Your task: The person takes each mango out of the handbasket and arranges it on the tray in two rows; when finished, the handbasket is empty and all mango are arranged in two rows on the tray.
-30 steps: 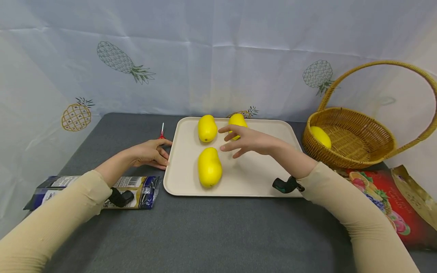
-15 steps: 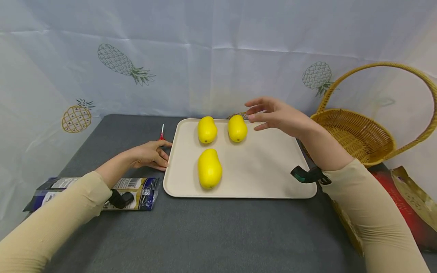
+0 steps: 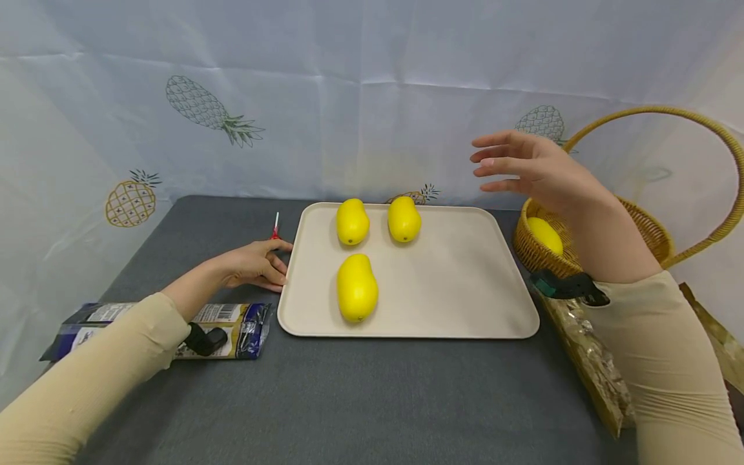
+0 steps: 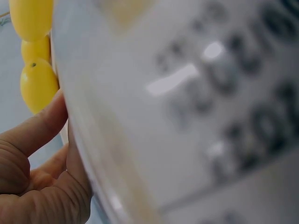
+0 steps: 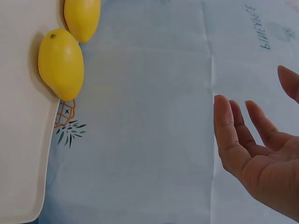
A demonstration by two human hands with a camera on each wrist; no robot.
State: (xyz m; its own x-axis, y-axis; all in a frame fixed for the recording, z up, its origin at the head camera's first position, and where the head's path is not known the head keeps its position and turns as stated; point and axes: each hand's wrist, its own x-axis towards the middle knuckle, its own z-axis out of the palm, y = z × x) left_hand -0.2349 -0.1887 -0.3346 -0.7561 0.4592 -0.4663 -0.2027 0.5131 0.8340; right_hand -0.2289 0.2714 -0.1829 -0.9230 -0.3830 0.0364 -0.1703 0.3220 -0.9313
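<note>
My left hand (image 3: 256, 265) touches the left edge of the beige tray (image 3: 453, 284), thumb and fingers spread along the rim. Three yellow mangoes lie on the tray: a back-left mango (image 3: 352, 221), a back-right mango (image 3: 404, 219) and a front mango (image 3: 357, 288). Raised in the air beyond the tray's right side, my right hand (image 3: 540, 165) has loose, spread fingers with nothing in them. It stands in front of the wicker basket (image 3: 648, 226) and hides part of it. Inside the basket lies another mango (image 3: 545, 235). The right wrist view shows the right hand (image 5: 261, 149) apart from the mangoes.
A blue and gold packet (image 3: 232, 329) lies left of the tray, under my left forearm. Behind the left hand is a small red-handled item (image 3: 276, 231). A shiny gold bag (image 3: 587, 361) lies under my right forearm. A pineapple-print curtain (image 3: 349, 116) hangs behind the table.
My right hand has moved right and up, from above the mangoes on the tray to near the basket. The left hand, tray and mangoes stay where they were.
</note>
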